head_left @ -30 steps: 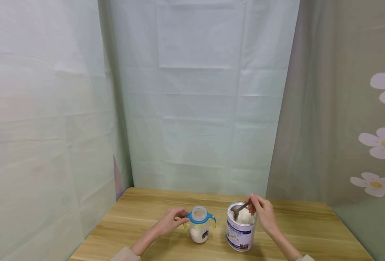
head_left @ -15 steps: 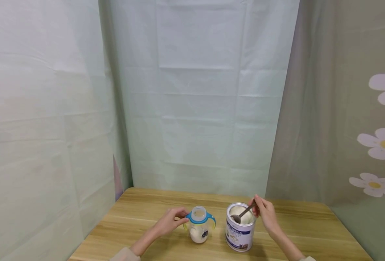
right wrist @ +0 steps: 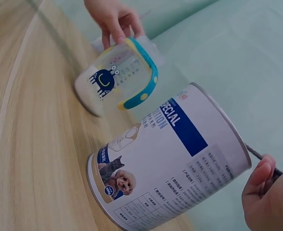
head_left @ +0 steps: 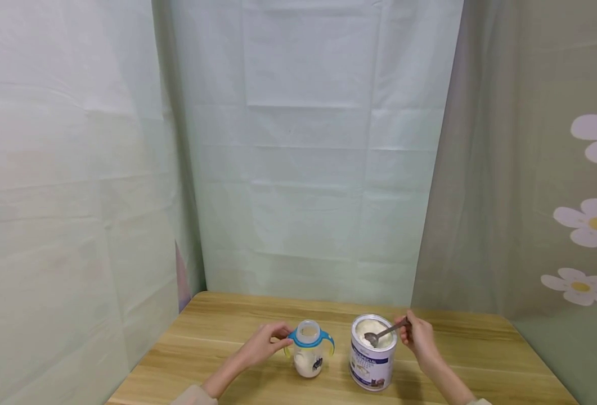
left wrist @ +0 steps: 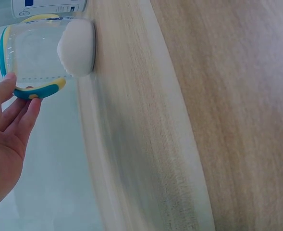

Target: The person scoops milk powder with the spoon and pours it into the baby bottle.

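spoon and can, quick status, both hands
Right hand pinches spoon, bowl down in the open powder can. Left hand holds the bottle by its handle. Bottle has powder at the bottom. Nothing between them.

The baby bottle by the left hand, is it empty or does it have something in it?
Not empty: the baby bottle holds a shallow layer of white powder at its bottom, well under half full.

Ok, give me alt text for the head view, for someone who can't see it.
A person's right hand holds a metal spoon dipped into an open tin of white powder, while the left hand holds the handle of a clear baby bottle with a blue collar and some powder at its bottom. Both stand on a wooden table in front of pale green curtains.
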Demonstrator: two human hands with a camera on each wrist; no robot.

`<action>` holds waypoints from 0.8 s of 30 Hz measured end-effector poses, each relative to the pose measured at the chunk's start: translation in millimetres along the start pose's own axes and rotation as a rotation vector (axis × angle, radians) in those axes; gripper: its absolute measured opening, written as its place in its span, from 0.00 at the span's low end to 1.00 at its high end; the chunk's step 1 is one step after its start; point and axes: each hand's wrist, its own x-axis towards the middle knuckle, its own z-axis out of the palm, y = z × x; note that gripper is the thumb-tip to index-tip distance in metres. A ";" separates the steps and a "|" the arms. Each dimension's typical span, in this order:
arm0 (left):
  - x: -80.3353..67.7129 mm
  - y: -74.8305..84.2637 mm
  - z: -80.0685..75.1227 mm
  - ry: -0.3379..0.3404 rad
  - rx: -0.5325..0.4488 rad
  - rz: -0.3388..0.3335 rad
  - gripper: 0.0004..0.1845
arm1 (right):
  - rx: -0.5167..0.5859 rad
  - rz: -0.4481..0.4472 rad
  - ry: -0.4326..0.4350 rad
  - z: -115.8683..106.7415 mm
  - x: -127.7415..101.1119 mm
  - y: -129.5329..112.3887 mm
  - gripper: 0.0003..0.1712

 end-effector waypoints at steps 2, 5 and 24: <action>0.0 0.1 0.0 -0.002 -0.003 -0.007 0.09 | 0.027 0.022 -0.008 -2.4 -0.1 0.6 0.28; 0.2 -0.1 0.1 -0.007 -0.009 -0.022 0.10 | 0.061 0.040 -0.010 -5.6 -0.2 1.1 0.29; 0.6 0.0 1.0 -0.005 -0.005 -0.036 0.10 | 0.166 0.109 -0.016 -13.4 0.9 5.9 0.29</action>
